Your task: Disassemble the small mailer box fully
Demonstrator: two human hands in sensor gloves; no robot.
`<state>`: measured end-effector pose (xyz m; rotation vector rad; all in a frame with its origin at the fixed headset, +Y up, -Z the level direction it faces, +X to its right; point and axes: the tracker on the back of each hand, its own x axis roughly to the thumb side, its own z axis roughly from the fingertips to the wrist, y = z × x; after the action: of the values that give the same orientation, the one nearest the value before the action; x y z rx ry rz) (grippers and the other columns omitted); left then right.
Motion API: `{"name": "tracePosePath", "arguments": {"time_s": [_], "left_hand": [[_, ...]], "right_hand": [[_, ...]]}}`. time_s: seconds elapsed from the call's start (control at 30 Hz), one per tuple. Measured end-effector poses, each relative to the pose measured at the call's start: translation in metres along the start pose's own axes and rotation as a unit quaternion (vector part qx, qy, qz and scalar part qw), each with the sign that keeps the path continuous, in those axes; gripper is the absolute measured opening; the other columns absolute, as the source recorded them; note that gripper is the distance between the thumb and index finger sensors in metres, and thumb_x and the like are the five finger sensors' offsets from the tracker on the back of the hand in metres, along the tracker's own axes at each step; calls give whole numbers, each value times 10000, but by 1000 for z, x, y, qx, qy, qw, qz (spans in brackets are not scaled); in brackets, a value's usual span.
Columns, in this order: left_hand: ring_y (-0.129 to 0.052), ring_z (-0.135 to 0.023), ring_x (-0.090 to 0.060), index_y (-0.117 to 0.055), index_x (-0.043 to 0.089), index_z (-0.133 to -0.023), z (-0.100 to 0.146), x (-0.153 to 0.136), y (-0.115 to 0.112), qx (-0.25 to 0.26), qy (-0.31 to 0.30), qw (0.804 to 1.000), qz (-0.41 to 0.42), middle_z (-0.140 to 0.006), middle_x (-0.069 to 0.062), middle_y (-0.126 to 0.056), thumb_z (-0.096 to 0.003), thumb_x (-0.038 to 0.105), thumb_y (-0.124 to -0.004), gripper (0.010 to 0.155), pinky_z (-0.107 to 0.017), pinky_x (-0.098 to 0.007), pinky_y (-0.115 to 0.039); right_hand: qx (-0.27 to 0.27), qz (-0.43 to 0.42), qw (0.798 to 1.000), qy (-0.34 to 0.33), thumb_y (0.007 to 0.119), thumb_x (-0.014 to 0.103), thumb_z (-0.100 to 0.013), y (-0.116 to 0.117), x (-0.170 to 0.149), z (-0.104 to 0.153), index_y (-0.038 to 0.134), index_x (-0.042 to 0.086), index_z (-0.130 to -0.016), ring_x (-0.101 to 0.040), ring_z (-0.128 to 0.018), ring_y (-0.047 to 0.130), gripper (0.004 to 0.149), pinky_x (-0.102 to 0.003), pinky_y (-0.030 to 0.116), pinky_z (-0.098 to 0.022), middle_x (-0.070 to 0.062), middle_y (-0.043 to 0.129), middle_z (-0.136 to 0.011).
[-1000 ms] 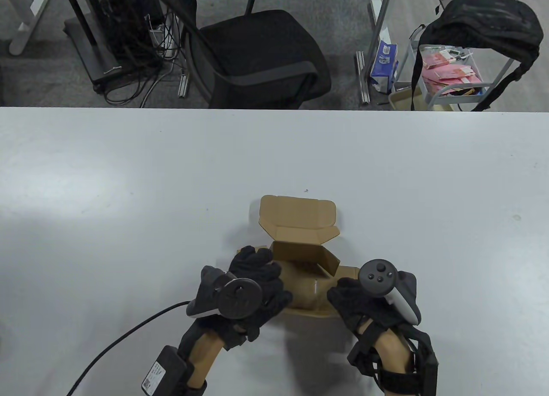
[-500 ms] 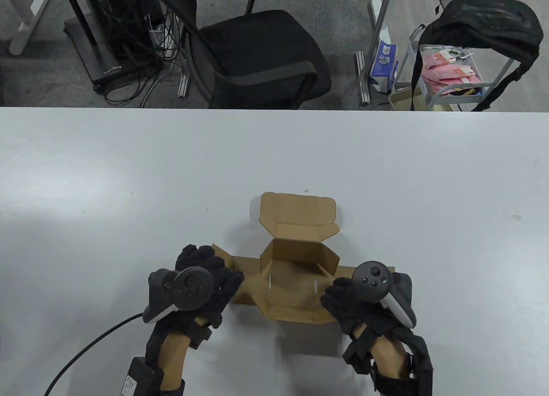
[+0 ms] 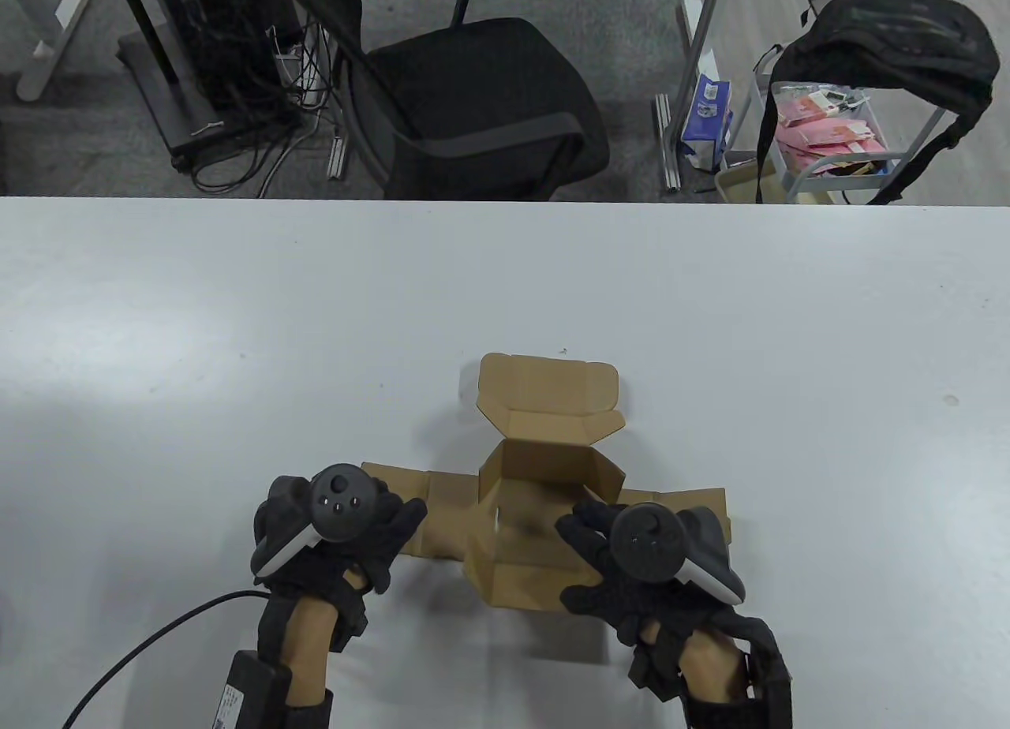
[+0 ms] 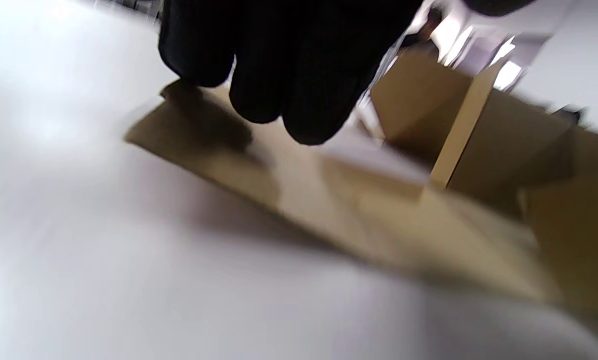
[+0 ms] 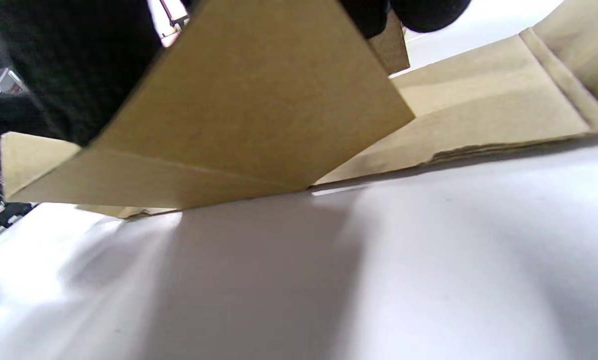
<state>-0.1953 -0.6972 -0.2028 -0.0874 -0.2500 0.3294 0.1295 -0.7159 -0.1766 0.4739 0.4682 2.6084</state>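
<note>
The small brown mailer box (image 3: 544, 476) lies partly unfolded near the table's front edge. Its lid (image 3: 548, 386) stands open at the back and the back wall is still upright. The left side flap (image 3: 438, 504) lies flat, and the fingers (image 4: 289, 85) of my left hand (image 3: 387, 524) press on its outer end. The right side flap (image 3: 686, 504) also lies flat. My right hand (image 3: 588, 543) grips the front panel (image 5: 259, 100), which is lifted at an angle off the table.
The white table (image 3: 237, 327) extends left, right and behind the box. A black cable (image 3: 158, 642) trails from my left wrist. Beyond the far edge stand a black chair (image 3: 473, 98) and a cart (image 3: 836, 137) with a black bag.
My left hand has moved left from the box's middle and spread the left side flap flat. My right hand has shifted left onto the front panel.
</note>
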Motion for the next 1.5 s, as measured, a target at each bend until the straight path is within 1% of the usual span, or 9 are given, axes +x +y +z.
{"name": "tracePosePath", "arguments": {"time_s": [0.03,0.1,0.17,0.23,0.4,0.57,0.7,1.0,1.5], "left_hand": [[-774,-913,-401,-942,144,-770,5,10,8,78,-32,996,-13,-925,-100,-871,-453,662,-636,680,-733,-644,-507],[-813,-889,-386,-957,162,-741,14,26,18,165,-75,983,-26,-897,-85,-900,-434,669,-664,661,-715,-636,-552],[-791,-915,-371,-930,183,-772,22,45,21,204,-111,972,-36,-925,-66,-873,-432,678,-672,653,-722,-630,-553],[-747,-958,-358,-883,220,-837,22,58,17,211,-143,966,-44,-985,-42,-816,-421,689,-688,656,-729,-621,-554],[-501,-1094,-337,-638,346,-1041,6,74,-13,72,-168,981,-67,-1160,45,-552,-418,664,-730,706,-782,-624,-419],[-467,-1104,-354,-563,407,-1070,-4,70,-28,-5,-144,986,-86,-1201,111,-438,-418,651,-758,722,-777,-610,-445],[-397,-1113,-368,-432,434,-1098,-12,61,-40,-71,-114,986,-99,-1210,147,-200,-412,657,-776,800,-784,-609,-413],[-289,-1117,-390,-310,439,-1112,-27,42,-61,-167,-65,979,-100,-1208,133,-135,-379,721,-758,904,-795,-611,-331],[-170,-1108,-342,-246,446,-1109,-33,31,-74,-218,-30,971,-88,-1191,138,-82,-373,744,-729,930,-801,-573,-262]], "right_hand": [[1,12,1000,2,938,473,-269,1,1,0,539,295,-978,-357,-983,385,833,-532,435,-691,-4,376,-1100],[0,24,1000,4,942,480,-261,2,1,0,513,313,-984,-356,-996,340,857,-534,414,-700,18,328,-1108],[3,37,999,10,945,488,-253,4,0,-1,490,337,-987,-355,-1005,301,876,-535,393,-709,34,288,-1113],[12,43,999,17,947,494,-246,7,-2,-2,471,351,-989,-354,-1016,250,893,-539,368,-719,51,238,-1116],[22,65,997,40,956,518,-217,11,-8,-7,417,398,-988,-338,-1029,152,949,-549,295,-744,81,130,-1109],[41,80,994,61,962,532,-201,16,-13,-12,341,440,-980,-314,-1042,26,1000,-569,215,-768,103,21,-1092],[66,81,991,78,964,542,-193,20,-21,-20,310,452,-975,-284,-1029,-71,1023,-574,138,-781,98,-21,-1077],[111,62,985,118,958,572,-175,27,-38,-31,255,464,-967,-288,-1010,-132,1064,-548,41,-775,84,-59,-1060],[126,45,982,135,957,588,-164,25,-48,-35,266,507,-948,-221,-1012,-78,1048,-468,23,-750,112,-23,-1069]]}}
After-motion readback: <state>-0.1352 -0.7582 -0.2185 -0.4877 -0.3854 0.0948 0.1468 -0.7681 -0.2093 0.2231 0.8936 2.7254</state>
